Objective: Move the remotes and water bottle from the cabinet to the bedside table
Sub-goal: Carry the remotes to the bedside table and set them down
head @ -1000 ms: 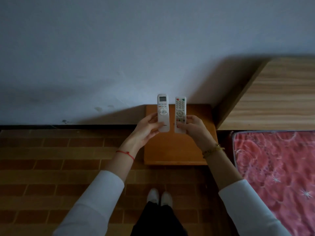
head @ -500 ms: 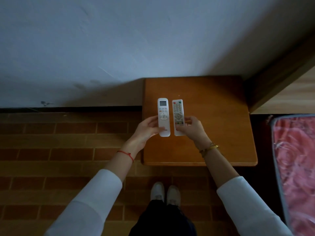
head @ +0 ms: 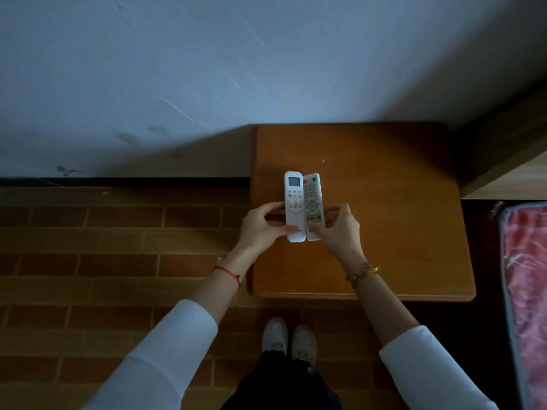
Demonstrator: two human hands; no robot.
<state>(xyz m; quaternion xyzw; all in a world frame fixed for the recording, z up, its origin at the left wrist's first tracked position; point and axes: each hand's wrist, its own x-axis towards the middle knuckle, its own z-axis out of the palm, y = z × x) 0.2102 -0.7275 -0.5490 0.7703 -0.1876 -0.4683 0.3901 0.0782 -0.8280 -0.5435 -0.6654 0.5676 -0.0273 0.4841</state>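
Observation:
Two white remotes are held side by side over the left part of the brown bedside table [head: 384, 226]. My left hand [head: 260, 226] grips the lower end of the remote with a small screen [head: 294, 199]. My right hand [head: 340, 229] grips the lower end of the remote with coloured buttons [head: 313, 199]. The two remotes touch along their long edges. Whether they rest on the tabletop or hover just above it I cannot tell. No water bottle and no cabinet are in view.
The bedside table stands against a pale wall [head: 207, 69]. A bed with a red patterned cover [head: 527, 276] lies at the right, its wooden headboard [head: 509, 161] beyond. Brown brick-pattern floor [head: 103, 247] spreads left. My white shoes [head: 288, 338] are below the table's front edge.
I have stepped closer, so the table looks larger. Both hands brought the remotes down and together over the tabletop's left part; the gap between them has closed.

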